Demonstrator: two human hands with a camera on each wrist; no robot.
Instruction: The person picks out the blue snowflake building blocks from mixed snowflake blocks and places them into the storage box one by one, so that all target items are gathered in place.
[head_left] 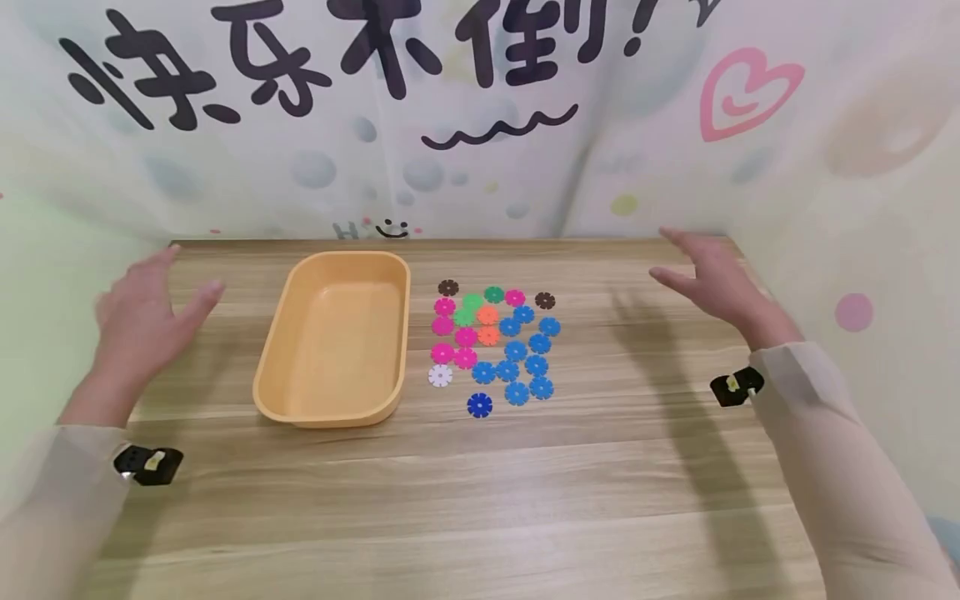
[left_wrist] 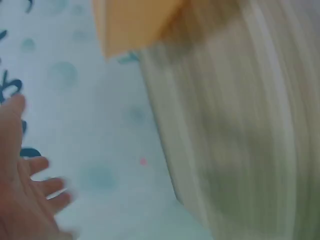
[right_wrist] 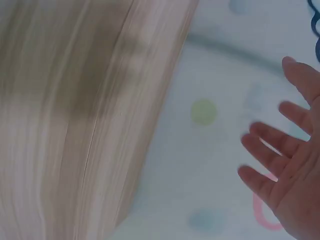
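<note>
Wood-grain tabletop (head_left: 450, 508) has an orange plastic tub (head_left: 337, 350) just beside flat notched discs (head_left: 491, 337), left hand (head_left: 146, 315) and right hand (head_left: 716, 285) both loose and empty, and I'd guess the tub's light and stiff, so grab its rim and pinch discs by their edges.

Bright, soft light is filling the head view, falling from above onto the desk (head_left: 420, 517). The right arm (head_left: 847, 467) is casting a long, soft-edged shadow (head_left: 690, 429) inside the desk's right edge, while a darker patch is lying near the left edge. A pale sheen is spreading across the desk's near middle. The left hand (head_left: 142, 321) is blurring slightly. Both wrist views are looking dimmer and cooler; in the left one the wood grain is smearing into streaks.
</note>
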